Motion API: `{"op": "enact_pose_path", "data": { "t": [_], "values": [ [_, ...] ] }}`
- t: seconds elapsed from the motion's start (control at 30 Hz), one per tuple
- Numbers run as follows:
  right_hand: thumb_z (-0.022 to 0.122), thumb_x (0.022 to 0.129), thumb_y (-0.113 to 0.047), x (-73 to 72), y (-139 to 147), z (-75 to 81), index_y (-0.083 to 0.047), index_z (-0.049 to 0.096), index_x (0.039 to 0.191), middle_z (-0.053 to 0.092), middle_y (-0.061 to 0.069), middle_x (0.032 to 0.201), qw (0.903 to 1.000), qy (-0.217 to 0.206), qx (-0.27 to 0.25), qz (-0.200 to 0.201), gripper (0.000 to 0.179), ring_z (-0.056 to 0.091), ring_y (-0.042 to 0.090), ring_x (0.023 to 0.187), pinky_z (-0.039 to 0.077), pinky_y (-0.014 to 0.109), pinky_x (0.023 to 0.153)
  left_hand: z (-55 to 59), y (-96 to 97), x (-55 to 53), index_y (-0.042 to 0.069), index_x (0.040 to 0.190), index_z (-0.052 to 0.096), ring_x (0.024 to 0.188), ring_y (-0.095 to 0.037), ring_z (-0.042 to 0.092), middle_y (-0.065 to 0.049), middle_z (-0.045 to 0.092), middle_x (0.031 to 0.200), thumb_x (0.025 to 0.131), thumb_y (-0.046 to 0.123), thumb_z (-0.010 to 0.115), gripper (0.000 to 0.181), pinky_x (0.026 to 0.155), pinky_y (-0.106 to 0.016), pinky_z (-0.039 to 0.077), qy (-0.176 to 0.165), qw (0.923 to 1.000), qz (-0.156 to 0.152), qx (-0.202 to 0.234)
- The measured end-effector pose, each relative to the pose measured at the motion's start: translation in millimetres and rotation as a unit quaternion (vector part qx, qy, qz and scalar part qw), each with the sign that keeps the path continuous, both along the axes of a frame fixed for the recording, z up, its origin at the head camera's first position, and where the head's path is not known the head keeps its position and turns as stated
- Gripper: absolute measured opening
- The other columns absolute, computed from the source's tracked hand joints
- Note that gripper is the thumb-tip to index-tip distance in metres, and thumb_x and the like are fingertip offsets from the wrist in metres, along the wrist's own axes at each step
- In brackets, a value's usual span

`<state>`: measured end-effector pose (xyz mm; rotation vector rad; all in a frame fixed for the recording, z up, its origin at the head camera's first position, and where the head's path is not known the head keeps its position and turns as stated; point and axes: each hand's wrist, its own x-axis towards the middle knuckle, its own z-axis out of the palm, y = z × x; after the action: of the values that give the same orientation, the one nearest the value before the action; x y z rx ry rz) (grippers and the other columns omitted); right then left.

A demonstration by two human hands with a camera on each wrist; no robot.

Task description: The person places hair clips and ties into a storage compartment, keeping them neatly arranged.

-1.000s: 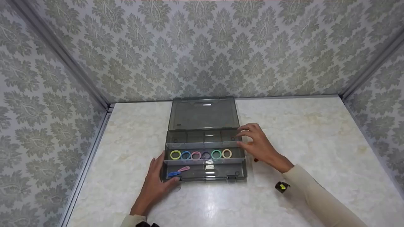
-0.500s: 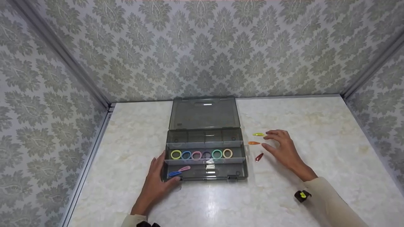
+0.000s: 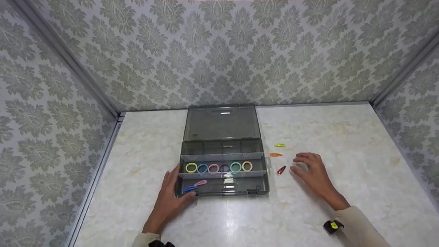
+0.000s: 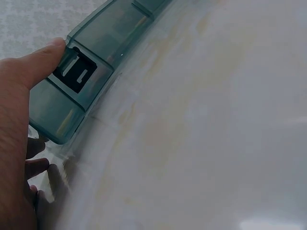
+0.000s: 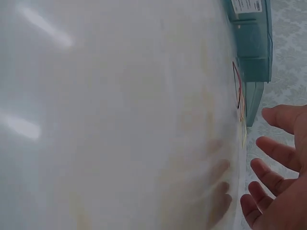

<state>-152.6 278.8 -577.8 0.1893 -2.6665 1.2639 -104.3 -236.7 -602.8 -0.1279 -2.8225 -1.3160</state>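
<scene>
A smoky grey plastic organizer box (image 3: 223,196) lies on the table with its lid folded back. My left hand (image 3: 168,199) grips its front left corner, thumb on the front rim beside the latch (image 4: 76,70) and fingers along the left side. In the front compartment lie a blue hair clip (image 3: 189,188) and a pink hair clip (image 3: 200,183). Right of the box are a yellow hair clip (image 3: 280,145), an orange hair clip (image 3: 275,155) and a red hair clip (image 3: 281,170). My right hand (image 3: 313,175) hovers just right of the red clip, fingers spread and holding nothing.
Several coloured ring-shaped hair ties (image 3: 235,167) stand in a row in the middle compartment. The box's lid (image 3: 223,123) reaches back near the patterned rear wall (image 3: 219,61). The pale marbled table (image 3: 343,144) extends on both sides.
My right hand has drawn away from the box's right side, moving right and then toward me, and now sits beside the red clip. The left hand keeps its place.
</scene>
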Motion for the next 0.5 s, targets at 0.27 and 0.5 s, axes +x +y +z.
{"op": "enact_pose_path", "data": {
  "t": [0.27, 0.5],
  "values": [
    [0.091, 0.092, -0.007, 8.4, -16.1, -12.0, 0.002, 0.082, 0.114, 0.069, 0.020, 0.134, 0.9998, 0.006, 0.002, -0.021, 0.025, 0.049, 0.039, 0.134, 0.037, 0.057, 0.114, -0.5, 1.1, 0.3, 0.025, 0.178, 0.022, 0.168, -0.050, 0.008, -0.009, 0.030, 0.181, 0.090, 0.060, 0.087, 0.115, 0.130, -0.075, 0.015, -0.009, 1.0000, 0.004, 0.000],
    [0.095, 0.085, -0.005, 9.5, -16.7, -25.0, -0.004, 0.084, 0.113, 0.068, 0.020, 0.134, 0.9978, 0.066, 0.007, 0.007, 0.030, 0.046, 0.042, 0.133, 0.028, 0.064, 0.111, -1.0, -0.5, -0.6, 0.021, 0.178, 0.023, 0.167, -0.051, 0.010, -0.012, 0.032, 0.180, 0.089, 0.059, 0.088, 0.116, 0.130, -0.075, 0.017, 0.004, 1.0000, 0.000, 0.003]
  ]
}}
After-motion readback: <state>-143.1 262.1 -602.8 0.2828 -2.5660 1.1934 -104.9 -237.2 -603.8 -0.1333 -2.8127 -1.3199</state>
